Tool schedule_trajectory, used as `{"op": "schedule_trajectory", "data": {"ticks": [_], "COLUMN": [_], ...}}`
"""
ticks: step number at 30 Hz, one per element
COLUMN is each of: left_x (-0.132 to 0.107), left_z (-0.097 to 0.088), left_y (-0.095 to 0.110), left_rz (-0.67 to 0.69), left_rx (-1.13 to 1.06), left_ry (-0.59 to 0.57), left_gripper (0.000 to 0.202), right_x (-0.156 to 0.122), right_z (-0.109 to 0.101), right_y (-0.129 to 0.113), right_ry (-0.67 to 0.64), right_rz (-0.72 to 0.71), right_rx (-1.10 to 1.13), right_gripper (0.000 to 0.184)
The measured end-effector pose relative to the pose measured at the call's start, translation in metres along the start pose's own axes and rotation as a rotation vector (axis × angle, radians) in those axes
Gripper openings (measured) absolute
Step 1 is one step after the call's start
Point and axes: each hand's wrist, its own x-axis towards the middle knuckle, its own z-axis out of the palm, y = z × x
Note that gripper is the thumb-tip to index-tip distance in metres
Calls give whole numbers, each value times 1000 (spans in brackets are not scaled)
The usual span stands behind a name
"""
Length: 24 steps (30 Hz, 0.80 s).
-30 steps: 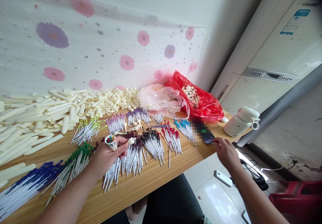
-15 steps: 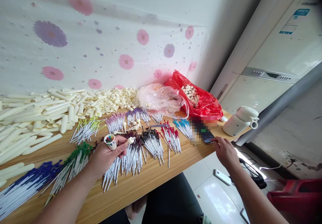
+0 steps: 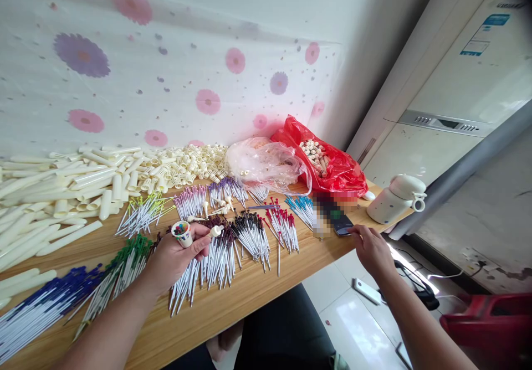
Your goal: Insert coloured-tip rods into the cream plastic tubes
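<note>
My left hand is closed around a cream pen barrel whose open end shows several coloured refill tips. A small cream plastic piece sticks out at its thumb and fingertips. Below and beside this hand lie brown-topped refills and black-topped refills. At the table's right edge, my right hand has its fingers bent together at the near corner of a dark phone, which lies flat and is partly blurred out. Red-topped refills and blue-topped refills lie left of the phone.
Cream tubes and short slotted pieces are heaped along the wall. A clear bag and a red bag of pen parts stand behind the refills. A white bottle stands right. Green refills and dark-blue refills lie left.
The view has shifted very slightly. Both hands stay in place, with the left still holding the pen barrel and the right still at the phone.
</note>
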Motion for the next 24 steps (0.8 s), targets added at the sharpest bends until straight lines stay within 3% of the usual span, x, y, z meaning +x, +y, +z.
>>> {"op": "schedule_trajectory", "data": {"ticks": [24], "left_x": [-1], "left_z": [1], "left_y": [8], "left_rz": [3], "left_rx": [41], "left_ry": [5], "left_gripper": [21], "right_x": [-1], "right_z": [3], "right_y": [3], "right_ry": [25], "right_rz": [-7], "right_rx": [10], "right_gripper": [27]}}
